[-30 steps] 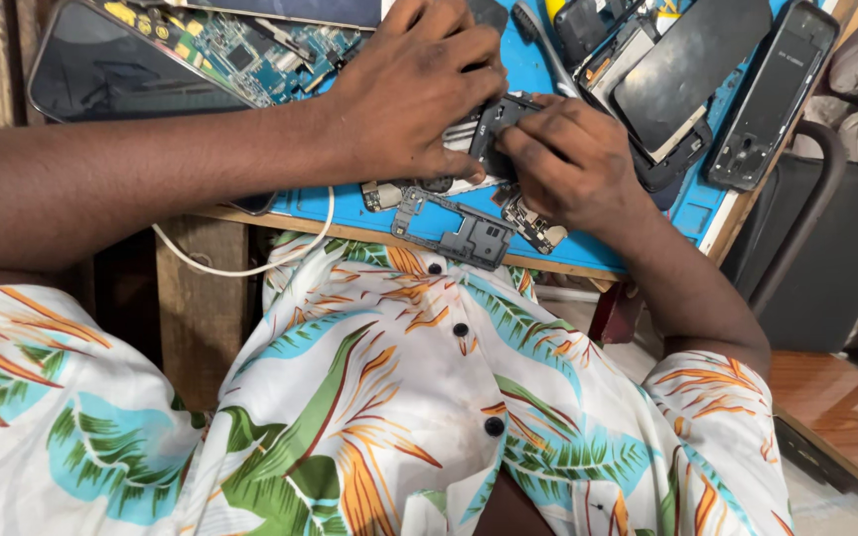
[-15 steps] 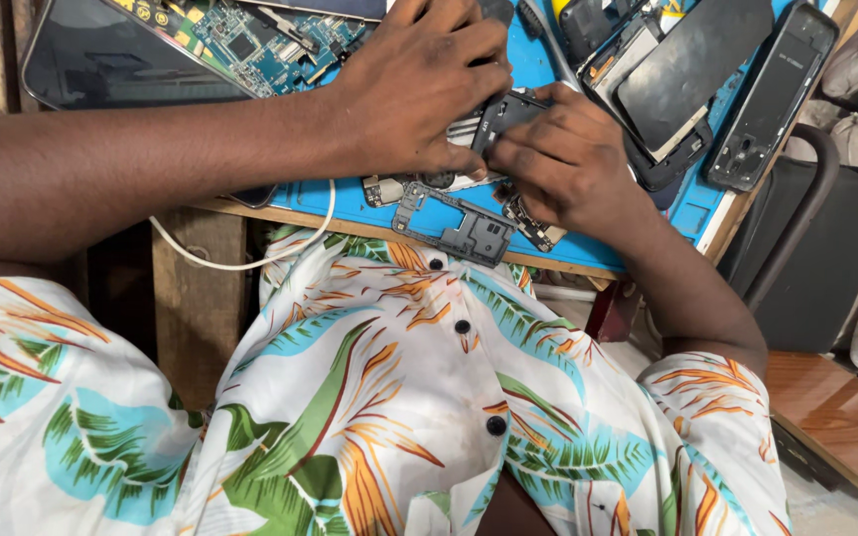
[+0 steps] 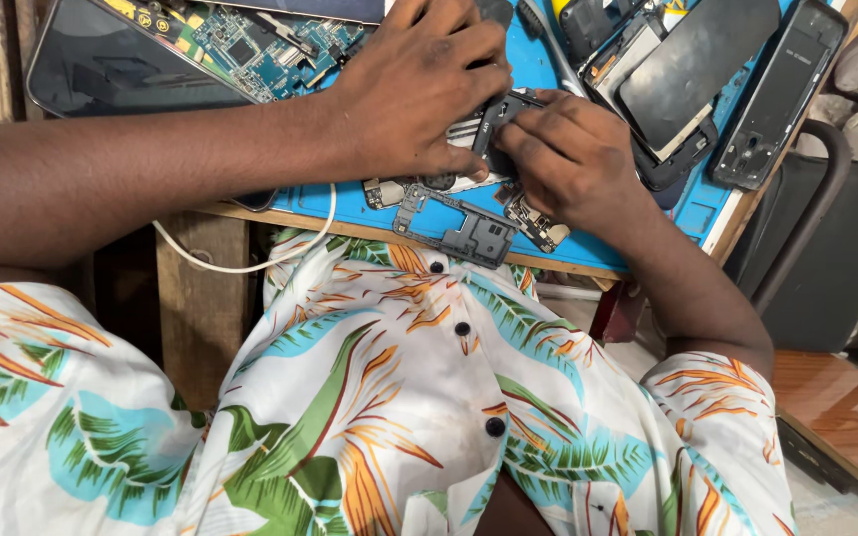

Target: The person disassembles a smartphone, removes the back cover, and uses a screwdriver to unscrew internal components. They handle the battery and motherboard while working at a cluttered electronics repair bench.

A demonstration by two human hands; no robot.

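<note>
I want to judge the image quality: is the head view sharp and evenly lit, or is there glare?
Head view: sharp, soft daylight, no motion blur; left hand and right hand crisp; faint sheen on the dark screen; wide-angle bending at edges.

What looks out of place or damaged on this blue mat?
A grey plastic frame lies at the mat's near edge, partly overhanging it. Opened phones lie about, which looks like dismantling, not breakage.

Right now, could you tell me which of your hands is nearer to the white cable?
Left. The left hand lies just above the white cable; the right hand is farther along the mat.
</note>
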